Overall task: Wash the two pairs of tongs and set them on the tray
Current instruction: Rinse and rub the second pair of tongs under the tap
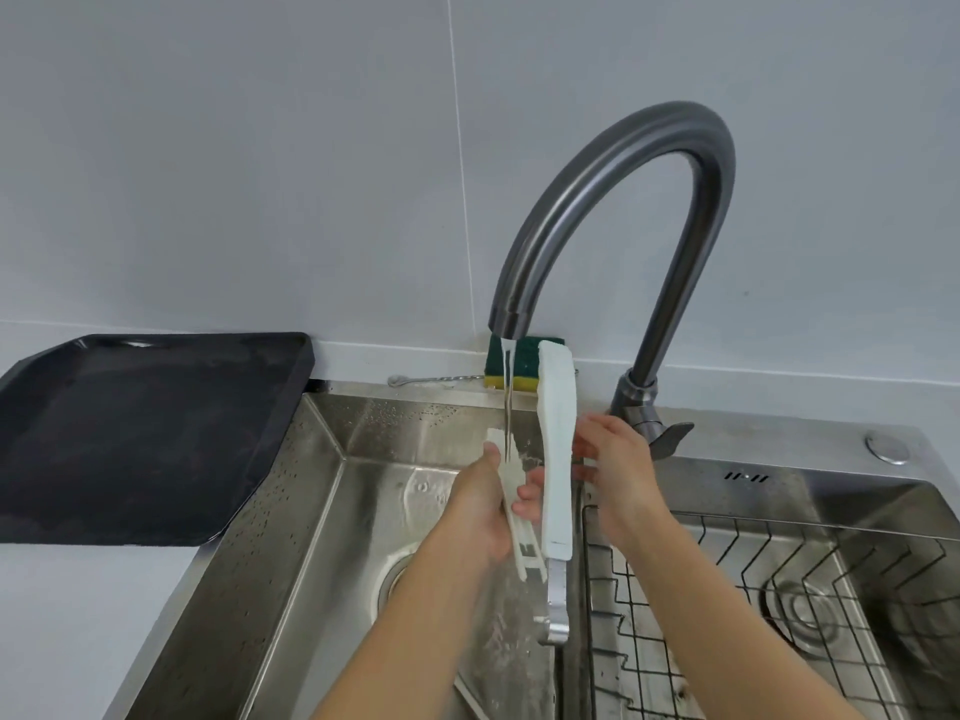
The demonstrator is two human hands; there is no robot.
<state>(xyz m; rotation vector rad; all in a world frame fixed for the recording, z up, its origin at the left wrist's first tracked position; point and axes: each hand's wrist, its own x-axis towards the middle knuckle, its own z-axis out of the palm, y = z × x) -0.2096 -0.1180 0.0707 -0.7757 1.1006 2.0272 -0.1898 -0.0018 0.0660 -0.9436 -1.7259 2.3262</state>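
A pair of white tongs (pixel 556 459) with a metal hinge end is held spread open over the left sink basin (pixel 322 511). My left hand (pixel 483 506) grips the lower arm, and water from the faucet (pixel 618 200) falls on that arm's tip. My right hand (pixel 618 470) holds the upper arm, which stands nearly upright with its flat tip by the spout. The black tray (pixel 135 433) lies on the counter at the left with nothing on it. A second pair of tongs is not in view.
A green and yellow sponge (pixel 519 363) leans on the wall behind the spout, beside a thin wire tool (pixel 436 379). A black wire rack (pixel 753 605) fills the right basin. The faucet lever (pixel 670 439) is just right of my right hand.
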